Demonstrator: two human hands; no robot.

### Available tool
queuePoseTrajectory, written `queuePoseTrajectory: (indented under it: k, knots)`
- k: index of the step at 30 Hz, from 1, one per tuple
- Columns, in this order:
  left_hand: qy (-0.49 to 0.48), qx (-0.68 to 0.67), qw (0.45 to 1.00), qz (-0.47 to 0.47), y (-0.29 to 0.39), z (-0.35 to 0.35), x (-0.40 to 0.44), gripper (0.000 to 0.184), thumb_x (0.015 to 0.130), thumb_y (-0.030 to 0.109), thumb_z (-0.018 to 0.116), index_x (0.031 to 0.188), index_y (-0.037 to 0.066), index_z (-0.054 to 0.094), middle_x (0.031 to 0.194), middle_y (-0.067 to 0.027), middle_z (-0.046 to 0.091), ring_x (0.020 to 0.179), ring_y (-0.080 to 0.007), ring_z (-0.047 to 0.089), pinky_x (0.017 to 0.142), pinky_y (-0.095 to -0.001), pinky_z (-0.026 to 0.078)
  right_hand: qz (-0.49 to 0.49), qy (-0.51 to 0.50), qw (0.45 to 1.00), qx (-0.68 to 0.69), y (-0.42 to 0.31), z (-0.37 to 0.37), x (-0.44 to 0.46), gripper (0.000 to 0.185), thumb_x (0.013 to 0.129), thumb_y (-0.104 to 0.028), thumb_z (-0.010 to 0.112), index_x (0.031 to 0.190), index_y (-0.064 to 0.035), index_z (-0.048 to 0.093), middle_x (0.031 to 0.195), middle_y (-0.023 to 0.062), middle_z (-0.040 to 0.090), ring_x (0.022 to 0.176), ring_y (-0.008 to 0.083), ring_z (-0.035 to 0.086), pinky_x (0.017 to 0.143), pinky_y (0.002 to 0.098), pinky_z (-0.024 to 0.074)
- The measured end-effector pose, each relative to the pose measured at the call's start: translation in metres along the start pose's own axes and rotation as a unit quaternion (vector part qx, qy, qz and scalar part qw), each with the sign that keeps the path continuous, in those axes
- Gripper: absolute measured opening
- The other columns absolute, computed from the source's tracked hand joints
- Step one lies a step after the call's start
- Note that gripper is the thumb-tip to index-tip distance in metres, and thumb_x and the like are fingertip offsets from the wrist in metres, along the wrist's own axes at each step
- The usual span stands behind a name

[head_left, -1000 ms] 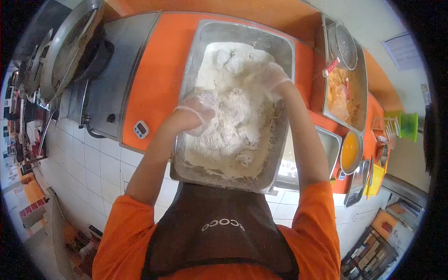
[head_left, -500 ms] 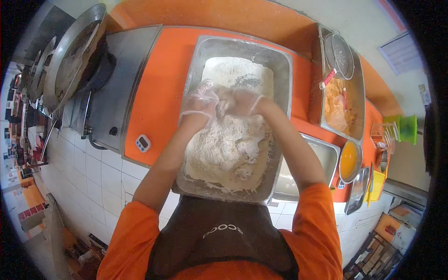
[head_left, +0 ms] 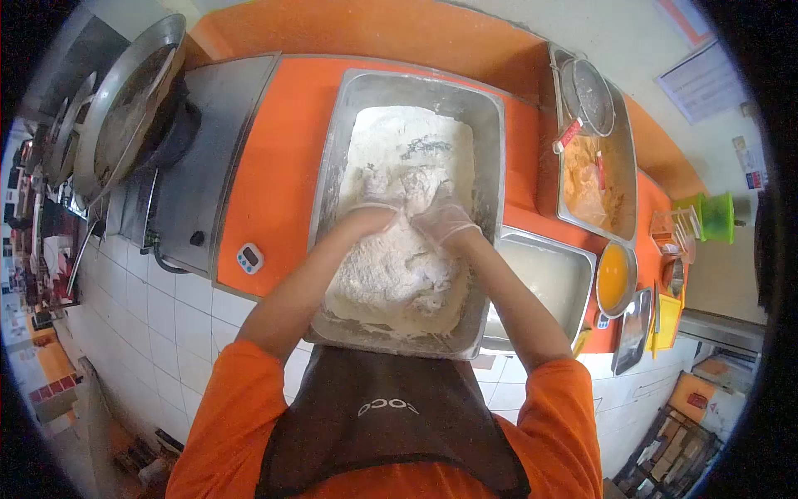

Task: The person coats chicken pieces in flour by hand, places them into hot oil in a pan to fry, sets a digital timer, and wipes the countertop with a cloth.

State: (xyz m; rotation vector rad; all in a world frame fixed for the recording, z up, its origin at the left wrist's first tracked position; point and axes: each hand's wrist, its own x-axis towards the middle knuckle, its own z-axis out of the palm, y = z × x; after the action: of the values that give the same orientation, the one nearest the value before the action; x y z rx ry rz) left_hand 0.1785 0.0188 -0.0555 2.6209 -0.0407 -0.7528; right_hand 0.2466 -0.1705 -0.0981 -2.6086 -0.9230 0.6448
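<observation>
A deep steel pan in front of me holds white flour and several lumpy, flour-coated pieces, whose kind the coating hides. Both my hands wear clear plastic gloves and are down in the flour, side by side near the pan's middle. My left hand is at the left, its fingers coated white and partly buried. Just across from it, my right hand has its fingers pointing into the flour. A floured lump shows between them. Flour and blur hide how the fingers close.
An orange counter carries the pan and a small timer. At right are a tray of orange crumbly food with a strainer, a pan of pale liquid and a bowl of yellow-orange liquid. A large wok stands left.
Both hands have moved lower into the flour and closer together. The blurred piece that was between them is now a floured lump at the flour's surface. The view has shifted slightly.
</observation>
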Motion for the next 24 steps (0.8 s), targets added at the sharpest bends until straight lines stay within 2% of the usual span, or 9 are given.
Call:
queuePoseTrajectory:
  k: [3, 6, 9, 12, 15, 18, 20, 22, 24]
  knots:
    - [-0.045, -0.312, 0.948, -0.046, 0.011, 0.007, -0.014, 0.048, 0.098, 0.023, 0.036, 0.144, 0.016, 0.045, 0.142, -0.0206, 0.049, 0.132, -0.0329, 0.046, 0.113, -0.0442, 0.034, 0.141, -0.008, 0.977, 0.159, -0.036, -0.045, -0.026, 0.042, 0.088, -0.027, 0.055, 0.116, 0.0038, 0.062, 0.118, 0.0295, 0.062, 0.112, 0.0422, 0.059, 0.096, 0.0435, 0.0467]
    - [-0.011, -0.514, 0.854, -0.072, 0.018, -0.004, -0.024, 0.047, 0.098, 0.023, 0.036, 0.142, 0.015, 0.047, 0.140, -0.0215, 0.051, 0.130, -0.0316, 0.048, 0.112, -0.0423, 0.035, 0.072, -0.059, 0.992, 0.089, -0.044, -0.083, -0.026, 0.039, 0.088, -0.026, 0.057, 0.114, 0.0024, 0.061, 0.112, 0.0265, 0.064, 0.105, 0.0388, 0.061, 0.090, 0.0436, 0.0485]
    - [0.117, -0.397, 0.910, -0.035, 0.001, -0.008, -0.011, 0.045, 0.098, 0.024, 0.037, 0.139, 0.014, 0.051, 0.138, -0.0211, 0.053, 0.129, -0.0319, 0.049, 0.110, -0.0418, 0.037, 0.057, 0.088, 0.961, 0.256, -0.036, -0.096, -0.015, 0.035, 0.088, -0.014, 0.059, 0.119, 0.0028, 0.057, 0.090, 0.0193, 0.069, 0.081, 0.0245, 0.066, 0.073, 0.0404, 0.0513]
    - [0.272, -0.041, 0.961, -0.029, -0.012, -0.044, -0.006, 0.044, 0.098, 0.026, 0.035, 0.135, 0.015, 0.056, 0.135, -0.0225, 0.054, 0.126, -0.0340, 0.051, 0.106, -0.0443, 0.041, -0.112, 0.119, 0.982, 0.089, 0.006, -0.085, 0.002, 0.038, 0.090, -0.013, 0.060, 0.124, 0.0023, 0.054, 0.085, 0.0147, 0.068, 0.077, 0.0275, 0.067, 0.072, 0.0417, 0.0523]
    - [0.143, 0.043, 0.986, -0.076, 0.001, -0.031, -0.023, 0.043, 0.098, 0.025, 0.035, 0.130, 0.010, 0.060, 0.131, -0.0223, 0.057, 0.121, -0.0359, 0.054, 0.099, -0.0467, 0.044, -0.065, -0.006, 0.996, -0.065, -0.002, -0.068, -0.013, 0.043, 0.090, -0.017, 0.062, 0.128, 0.0023, 0.053, 0.094, 0.0181, 0.066, 0.090, 0.0314, 0.066, 0.077, 0.0417, 0.0520]
    - [0.074, -0.272, 0.894, -0.348, 0.072, -0.050, -0.063, 0.044, 0.098, 0.027, 0.034, 0.124, 0.004, 0.062, 0.131, -0.0240, 0.057, 0.122, -0.0389, 0.053, 0.099, -0.0490, 0.044, -0.047, -0.140, 0.968, -0.203, -0.046, -0.052, -0.030, 0.056, 0.090, -0.029, 0.063, 0.133, 0.0046, 0.049, 0.113, 0.0269, 0.059, 0.113, 0.0370, 0.058, 0.089, 0.0408, 0.0492]
    - [0.053, -0.063, 0.996, -0.025, 0.026, 0.032, -0.046, 0.051, 0.101, 0.031, 0.030, 0.127, -0.002, 0.057, 0.131, -0.0279, 0.055, 0.124, -0.0376, 0.053, 0.102, -0.0444, 0.042, 0.018, -0.032, 0.994, -0.106, -0.049, -0.002, -0.034, 0.065, 0.089, -0.038, 0.062, 0.133, 0.0071, 0.047, 0.122, 0.0313, 0.053, 0.123, 0.0392, 0.051, 0.096, 0.0395, 0.0465]
    - [-0.007, -0.192, 0.979, -0.065, 0.029, 0.037, -0.041, 0.054, 0.102, 0.035, 0.029, 0.132, -0.003, 0.054, 0.135, -0.0287, 0.052, 0.129, -0.0358, 0.049, 0.107, -0.0409, 0.038, 0.173, -0.016, 0.983, 0.052, -0.061, -0.002, -0.038, 0.070, 0.089, -0.048, 0.057, 0.127, 0.0101, 0.049, 0.123, 0.0329, 0.053, 0.121, 0.0423, 0.052, 0.100, 0.0393, 0.0437]
    - [-0.001, -0.335, 0.939, -0.082, 0.032, 0.039, -0.027, 0.054, 0.103, 0.036, 0.031, 0.135, -0.003, 0.051, 0.138, -0.0284, 0.050, 0.132, -0.0340, 0.047, 0.110, -0.0388, 0.035, 0.168, 0.045, 0.982, 0.068, -0.052, -0.003, -0.037, 0.063, 0.088, -0.041, 0.060, 0.124, 0.0092, 0.051, 0.114, 0.0285, 0.059, 0.109, 0.0373, 0.059, 0.094, 0.0378, 0.0475]
